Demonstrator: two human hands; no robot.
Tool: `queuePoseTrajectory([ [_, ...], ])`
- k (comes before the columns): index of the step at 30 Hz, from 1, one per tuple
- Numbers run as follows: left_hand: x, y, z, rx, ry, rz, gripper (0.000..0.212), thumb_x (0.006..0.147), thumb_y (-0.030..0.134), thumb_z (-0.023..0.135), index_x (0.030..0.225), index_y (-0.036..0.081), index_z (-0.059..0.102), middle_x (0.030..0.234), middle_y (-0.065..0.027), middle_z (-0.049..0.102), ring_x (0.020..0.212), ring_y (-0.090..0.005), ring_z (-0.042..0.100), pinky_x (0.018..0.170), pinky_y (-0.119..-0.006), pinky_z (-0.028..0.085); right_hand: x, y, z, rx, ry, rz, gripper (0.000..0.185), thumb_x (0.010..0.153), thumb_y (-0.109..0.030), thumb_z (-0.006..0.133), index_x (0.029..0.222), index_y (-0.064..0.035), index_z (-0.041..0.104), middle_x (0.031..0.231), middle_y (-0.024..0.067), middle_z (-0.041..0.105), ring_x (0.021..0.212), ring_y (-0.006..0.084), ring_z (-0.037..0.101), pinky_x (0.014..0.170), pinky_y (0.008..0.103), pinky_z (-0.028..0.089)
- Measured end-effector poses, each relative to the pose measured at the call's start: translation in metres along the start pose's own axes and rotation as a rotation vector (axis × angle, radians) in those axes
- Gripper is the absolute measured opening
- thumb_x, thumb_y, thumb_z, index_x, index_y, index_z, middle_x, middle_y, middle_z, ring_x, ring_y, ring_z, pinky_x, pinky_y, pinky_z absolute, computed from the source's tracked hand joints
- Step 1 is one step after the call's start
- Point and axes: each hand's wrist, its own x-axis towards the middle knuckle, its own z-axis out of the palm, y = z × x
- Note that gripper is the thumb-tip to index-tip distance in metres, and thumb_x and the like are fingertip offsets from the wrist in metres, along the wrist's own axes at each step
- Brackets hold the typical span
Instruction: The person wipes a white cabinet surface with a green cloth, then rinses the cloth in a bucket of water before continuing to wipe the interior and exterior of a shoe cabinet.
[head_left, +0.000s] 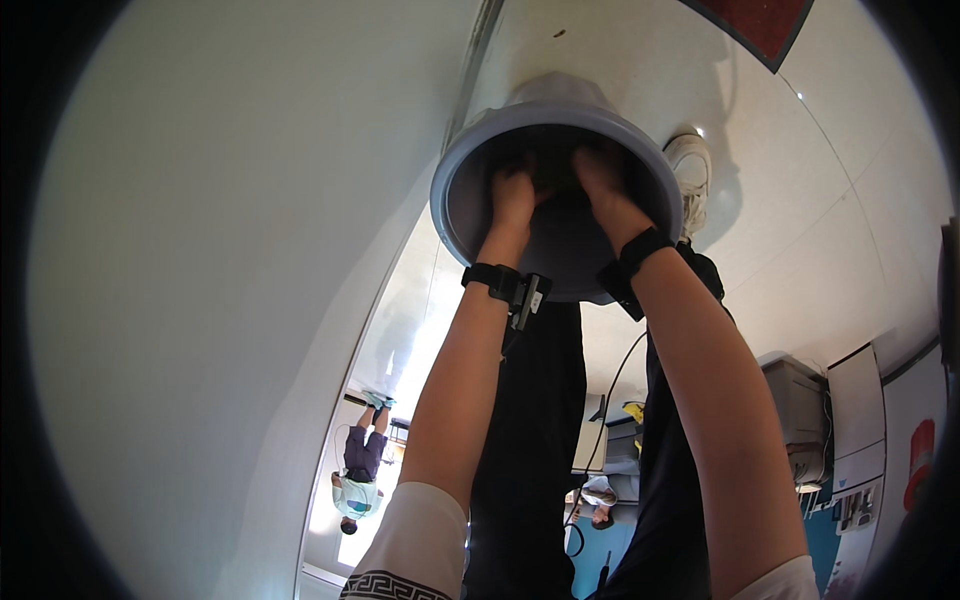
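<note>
A grey plastic bin (556, 114) stands on the floor between my feet, its round mouth facing up at me. Both of my hands reach inside it. My left hand (514, 196) is in the left half of the opening, fingers bent down into shadow. Opposite it, my right hand (606, 180) reaches toward the bin's far inner side and looks blurred. The dark interior hides my fingertips, so I cannot tell what they touch or hold. Black straps with small devices sit on my left wrist (501, 283) and right wrist (637, 259).
A pale wall or panel (195, 262) rises close on the left. My white shoe (690, 176) is right of the bin. A red mat (769, 26) lies beyond. A cable (616, 375) hangs between my legs. Two people (361, 465) (598, 495) are behind me, near a grey container (796, 401).
</note>
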Motion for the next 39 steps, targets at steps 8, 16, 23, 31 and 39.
queuePoseTrajectory([
  [8, 0.004, -0.011, 0.000, -0.157, 0.002, 0.157, 0.036, 0.093, 0.000, 0.050, 0.129, -0.004, 0.051, 0.120, -0.0167, 0.059, 0.109, -0.0288, 0.061, 0.094, -0.043, 0.055, 0.004, -0.010, -0.006, 0.074, -0.196, 0.020, 0.063, 0.087, -0.043, 0.067, 0.131, -0.0008, 0.053, 0.132, 0.0193, 0.055, 0.124, 0.0306, 0.052, 0.105, 0.0405, 0.041],
  [16, 0.002, -0.008, 0.017, -0.178, -0.247, -0.051, 0.036, 0.091, 0.006, 0.049, 0.125, 0.002, 0.058, 0.110, -0.0140, 0.065, 0.100, -0.0247, 0.064, 0.087, -0.036, 0.054, 0.005, 0.021, -0.012, 0.369, -0.377, 0.259, 0.056, 0.087, -0.033, 0.068, 0.132, -0.0024, 0.053, 0.130, 0.0177, 0.058, 0.121, 0.0282, 0.054, 0.102, 0.0397, 0.045],
  [23, 0.015, -0.010, 0.009, 0.013, -0.032, 0.240, 0.031, 0.091, 0.010, 0.053, 0.119, 0.003, 0.063, 0.102, -0.0101, 0.067, 0.085, -0.0205, 0.066, 0.074, -0.030, 0.054, 0.035, 0.050, 0.028, -0.303, 0.031, 0.001, 0.046, 0.091, -0.023, 0.053, 0.132, -0.0003, 0.053, 0.136, 0.0270, 0.051, 0.129, 0.0409, 0.047, 0.109, 0.0454, 0.038],
  [31, 0.024, -0.025, -0.002, 0.164, -0.025, -0.017, 0.048, 0.097, 0.030, 0.047, 0.132, -0.002, 0.055, 0.124, -0.0158, 0.061, 0.110, -0.0267, 0.059, 0.092, -0.036, 0.046, 0.022, 0.028, 0.042, -0.260, 0.101, -0.166, 0.035, 0.094, -0.021, 0.046, 0.116, 0.0004, 0.063, 0.123, 0.0248, 0.060, 0.118, 0.0387, 0.055, 0.104, 0.0473, 0.039],
  [39, -0.011, -0.008, 0.037, 0.038, -0.095, -0.072, 0.048, 0.099, 0.037, 0.044, 0.131, 0.002, 0.054, 0.120, -0.0121, 0.061, 0.109, -0.0241, 0.057, 0.093, -0.035, 0.046, 0.021, 0.028, 0.027, -0.636, 0.115, -0.222, 0.031, 0.094, -0.015, 0.045, 0.107, 0.0017, 0.067, 0.110, 0.0248, 0.067, 0.107, 0.0359, 0.063, 0.101, 0.0473, 0.041],
])
